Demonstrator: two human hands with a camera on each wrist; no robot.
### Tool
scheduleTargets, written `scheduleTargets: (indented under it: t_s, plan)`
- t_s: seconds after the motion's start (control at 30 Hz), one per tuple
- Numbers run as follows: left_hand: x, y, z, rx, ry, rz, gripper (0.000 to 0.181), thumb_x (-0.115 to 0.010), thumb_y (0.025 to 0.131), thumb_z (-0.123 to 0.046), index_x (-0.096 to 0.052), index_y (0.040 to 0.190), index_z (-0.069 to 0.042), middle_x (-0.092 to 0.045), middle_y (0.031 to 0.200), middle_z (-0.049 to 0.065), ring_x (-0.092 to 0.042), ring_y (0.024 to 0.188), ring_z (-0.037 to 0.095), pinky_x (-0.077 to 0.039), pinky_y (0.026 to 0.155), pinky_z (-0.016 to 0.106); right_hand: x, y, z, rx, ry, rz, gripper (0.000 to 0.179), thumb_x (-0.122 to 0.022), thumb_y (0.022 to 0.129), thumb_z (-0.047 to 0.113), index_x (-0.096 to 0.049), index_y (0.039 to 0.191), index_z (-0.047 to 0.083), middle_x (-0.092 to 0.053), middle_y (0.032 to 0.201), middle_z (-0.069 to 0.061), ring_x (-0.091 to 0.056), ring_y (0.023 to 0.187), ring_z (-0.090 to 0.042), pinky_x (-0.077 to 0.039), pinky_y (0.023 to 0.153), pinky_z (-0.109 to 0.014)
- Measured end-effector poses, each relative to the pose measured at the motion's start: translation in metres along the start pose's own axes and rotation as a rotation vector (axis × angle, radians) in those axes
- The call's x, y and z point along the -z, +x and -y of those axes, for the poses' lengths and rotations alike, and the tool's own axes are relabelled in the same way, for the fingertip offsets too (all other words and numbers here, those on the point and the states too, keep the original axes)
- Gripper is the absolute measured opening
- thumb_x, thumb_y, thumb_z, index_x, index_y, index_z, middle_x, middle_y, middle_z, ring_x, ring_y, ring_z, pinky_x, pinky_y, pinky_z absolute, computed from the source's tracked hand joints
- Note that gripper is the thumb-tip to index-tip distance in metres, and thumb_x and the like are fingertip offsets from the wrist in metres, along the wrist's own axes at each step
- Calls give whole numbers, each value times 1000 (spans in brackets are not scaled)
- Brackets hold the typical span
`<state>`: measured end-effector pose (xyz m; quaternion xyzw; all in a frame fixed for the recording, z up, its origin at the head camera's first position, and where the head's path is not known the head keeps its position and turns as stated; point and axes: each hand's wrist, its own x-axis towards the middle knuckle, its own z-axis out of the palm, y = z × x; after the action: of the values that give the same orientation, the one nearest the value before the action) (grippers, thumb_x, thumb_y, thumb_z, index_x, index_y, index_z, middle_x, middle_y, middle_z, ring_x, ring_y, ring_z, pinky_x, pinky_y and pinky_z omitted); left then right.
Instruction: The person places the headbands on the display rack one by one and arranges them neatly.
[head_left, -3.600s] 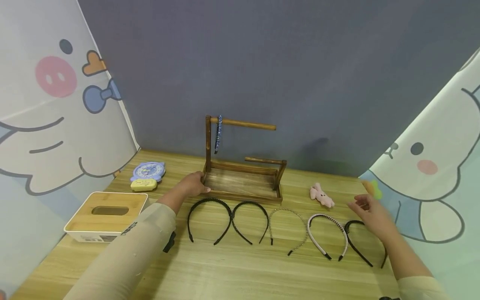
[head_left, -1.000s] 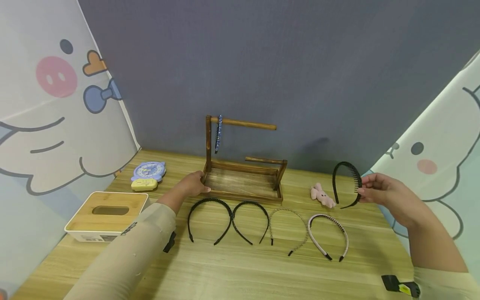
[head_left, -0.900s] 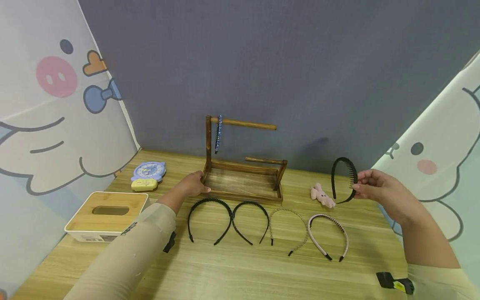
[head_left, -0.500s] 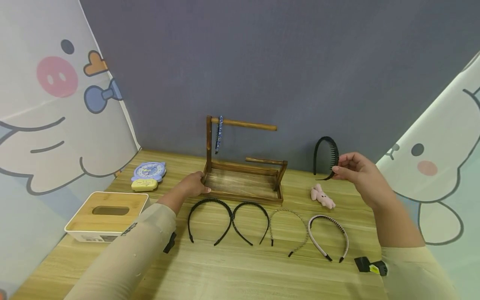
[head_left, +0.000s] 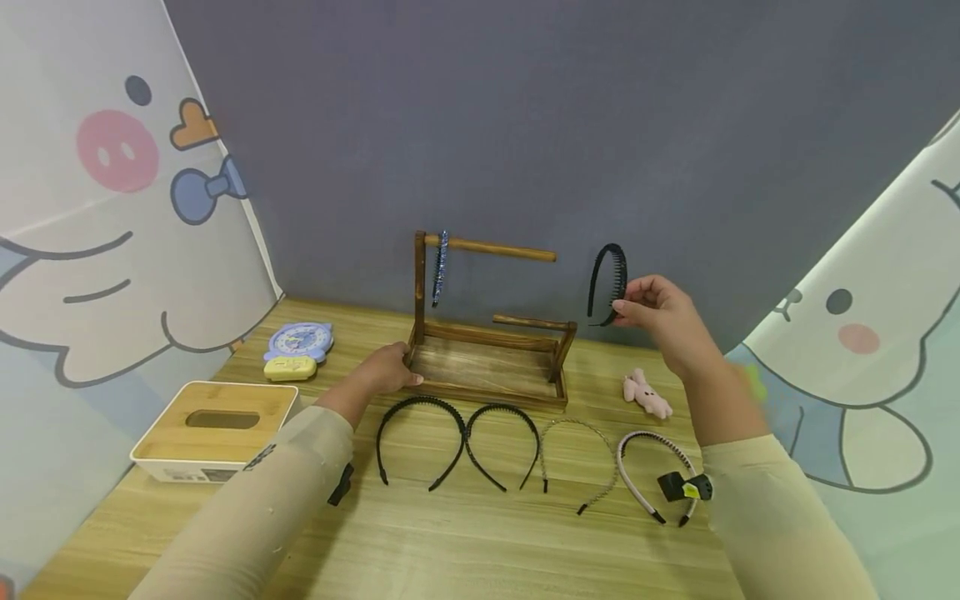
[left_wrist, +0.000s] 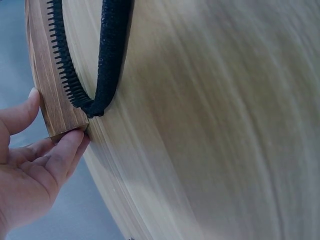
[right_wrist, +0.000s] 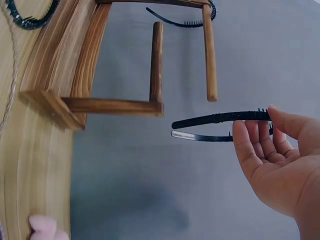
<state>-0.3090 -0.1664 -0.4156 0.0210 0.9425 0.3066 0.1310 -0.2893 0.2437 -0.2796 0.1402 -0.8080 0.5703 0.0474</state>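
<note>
My right hand pinches a black toothed headband between thumb and fingers, in the air just right of a wooden rack. In the right wrist view the headband has its two ends pointing at the rack's bars, apart from them. My left hand grips the rack's front left corner; the left wrist view shows thumb and fingers round its wooden edge. A blue glittery headband hangs at the left end of the upper bar. The lower bar holds nothing.
In front of the rack lie two black headbands, a thin beaded headband and a pale pink headband. A pink plush toy lies right; a tissue box, blue clock and yellow case stand left.
My right hand has picked up the black headband from the right end of the row, raised it and carried it left towards the rack. My left hand has stayed on the rack.
</note>
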Motion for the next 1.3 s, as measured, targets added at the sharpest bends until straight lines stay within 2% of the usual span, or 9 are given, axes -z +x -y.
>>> scheduleTargets:
  t_s: [0.43,0.87,1.07,1.3]
  plan:
    - [1,-3,-1,0,-4,4,76,-68,94,-27,-29,150,5,-34,152,30,-34,139,47,-33,113,57,-35,34,2,-36,56,21,28,-64,97,16,-47,117,5,-50,106,-6,-58,99,-21,-57,85,-28]
    - [1,-2,-2,1,13,-5,75,-68,94,-27,-30,150,6,-36,151,30,-36,138,47,-34,112,57,-68,53,2,-54,30,41,31,-64,97,16,-47,119,4,-52,109,-6,-59,102,-23,-56,89,-34]
    - [1,-1,-2,2,10,1,76,-68,94,-27,-29,151,5,-34,152,29,-34,139,46,-33,112,57,-85,59,3,-68,22,41,32,-64,96,17,-48,121,4,-53,112,-7,-58,106,-27,-52,96,-42]
    - [1,0,-2,7,13,6,76,-67,94,-27,-27,152,4,-32,154,28,-32,140,46,-33,113,57,-108,65,6,-39,24,61,26,-63,97,13,-49,117,4,-53,110,-9,-58,107,-27,-54,91,-39]
